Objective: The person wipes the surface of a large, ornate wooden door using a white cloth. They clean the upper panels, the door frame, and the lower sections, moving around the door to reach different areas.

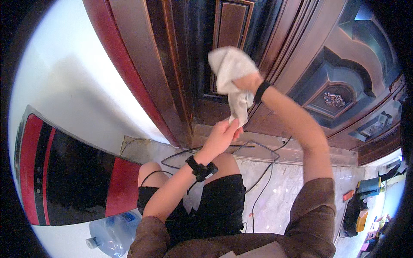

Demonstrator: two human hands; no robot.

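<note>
A white cloth [233, 63] is wrapped over the fingers of my right hand [251, 82], up against the dark wooden door [206, 113] with its carved panels. Motion blurs that hand, and the cloth hides its fingers. The cloth's loose end hangs down to my left hand [222, 135], which pinches it between thumb and fingers. Whether the cloth touches the door panel [230, 24] cannot be told.
Black cables [264, 174] trail over the floor by the door sill [267, 142]. A red and black cabinet [77, 171] stands at left, with a large clear water bottle [113, 235] below it. A second carved door leaf [290, 106] extends right. Several items, including a teal box [368, 187], lie at far right.
</note>
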